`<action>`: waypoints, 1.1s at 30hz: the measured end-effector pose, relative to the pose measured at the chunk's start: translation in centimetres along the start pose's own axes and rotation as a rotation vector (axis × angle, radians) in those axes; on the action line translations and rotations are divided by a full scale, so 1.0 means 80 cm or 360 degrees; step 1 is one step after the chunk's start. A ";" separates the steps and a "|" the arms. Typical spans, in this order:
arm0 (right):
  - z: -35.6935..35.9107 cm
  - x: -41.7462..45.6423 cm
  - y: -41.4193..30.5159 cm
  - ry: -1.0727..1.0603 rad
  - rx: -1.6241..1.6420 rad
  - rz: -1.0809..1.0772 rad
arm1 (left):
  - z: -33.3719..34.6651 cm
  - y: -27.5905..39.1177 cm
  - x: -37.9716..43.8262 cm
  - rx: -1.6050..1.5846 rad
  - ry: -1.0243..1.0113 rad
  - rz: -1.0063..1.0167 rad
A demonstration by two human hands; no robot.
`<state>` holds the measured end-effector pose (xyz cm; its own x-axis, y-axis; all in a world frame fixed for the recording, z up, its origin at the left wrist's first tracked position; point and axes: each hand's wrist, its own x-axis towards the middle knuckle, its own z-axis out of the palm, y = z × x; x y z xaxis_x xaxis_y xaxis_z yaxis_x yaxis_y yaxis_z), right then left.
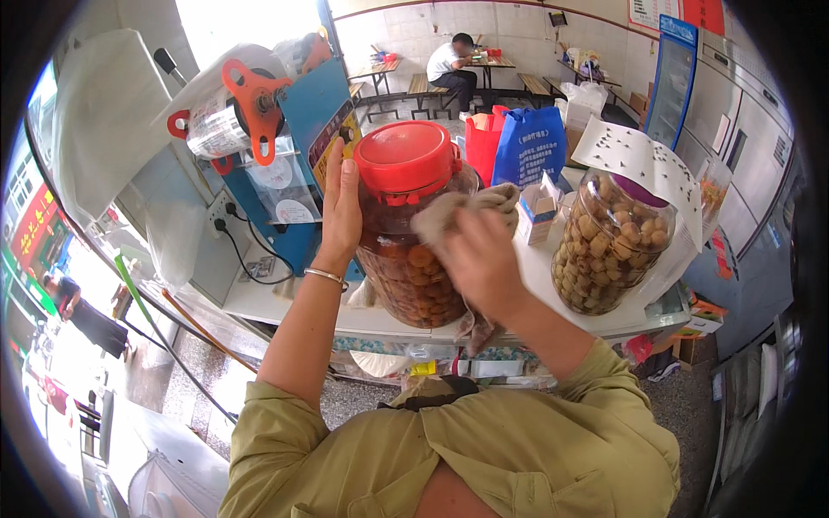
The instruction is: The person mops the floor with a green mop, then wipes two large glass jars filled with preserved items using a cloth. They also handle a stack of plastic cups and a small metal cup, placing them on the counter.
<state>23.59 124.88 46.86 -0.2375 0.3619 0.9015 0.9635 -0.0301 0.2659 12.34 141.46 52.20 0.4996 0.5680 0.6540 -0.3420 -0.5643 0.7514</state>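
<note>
A large clear jar (414,278) with a red screw lid (405,155) stands upright on the white counter, filled with round brownish fruit in dark liquid. Flat against the jar's left side, near the lid, rests my left hand (342,207), its fingers pointing up. My right hand (482,259), blurred, holds a grey-brown cloth (447,217) against the jar's upper right side; part of the cloth hangs down by the counter edge. To the right stands a second glass jar (609,246) of pale brown round fruit, its purple lid (641,191) partly covered by a white sheet dotted with flies (641,155).
A blue machine with orange film-roll holders (259,110) stands at left beside a wall socket (227,210) with black cords. Behind the jars are a red bag (482,146), a blue bag (530,149) and a small carton (537,217). A seated person (453,65) is at a far table.
</note>
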 end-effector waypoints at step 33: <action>0.077 0.199 0.094 -0.1378 0.1035 0.0918 | -0.112 -0.084 -0.275 -0.0557 -0.0276 -0.0856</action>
<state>27.81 136.16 61.07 0.1657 0.9565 0.2403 0.8415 -0.0100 -0.5402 -3.48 138.15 33.58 0.7838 0.5949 0.1780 -0.2326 0.0154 0.9725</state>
